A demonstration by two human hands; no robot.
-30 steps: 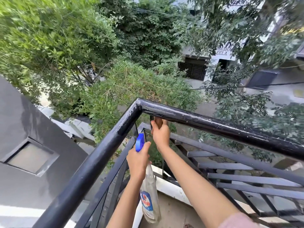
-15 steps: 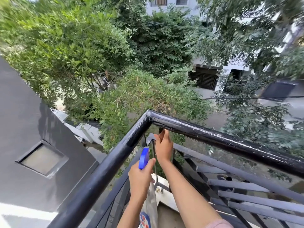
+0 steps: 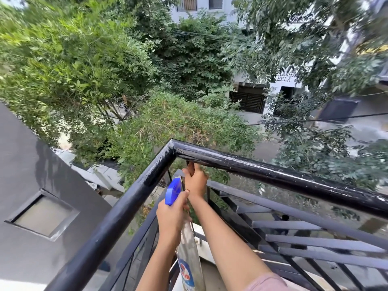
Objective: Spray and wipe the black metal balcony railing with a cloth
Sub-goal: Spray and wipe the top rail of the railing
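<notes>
The black metal railing (image 3: 273, 173) turns a corner just ahead of me, and its glossy top rail runs off to the left and right. My right hand (image 3: 195, 181) reaches up under that corner, fingers closed on a small dark cloth (image 3: 190, 168) pressed against a thin upright just below the rail. Just below and to the left, my left hand (image 3: 171, 217) grips the neck of a spray bottle (image 3: 189, 259). The bottle's blue nozzle (image 3: 173, 191) points up towards the corner and its clear labelled body hangs down between my forearms.
Slanted dark bars (image 3: 315, 240) fill the railing below the top rail on the right. A grey wall with a recessed square panel (image 3: 42, 215) stands at the left. Dense trees (image 3: 168, 122) and a white building (image 3: 283, 80) lie far below, beyond the rail.
My view has swung and tilted, showing more trees and building. Both hands stay under the railing corner, the right one closed on the cloth, the left still on the bottle.
</notes>
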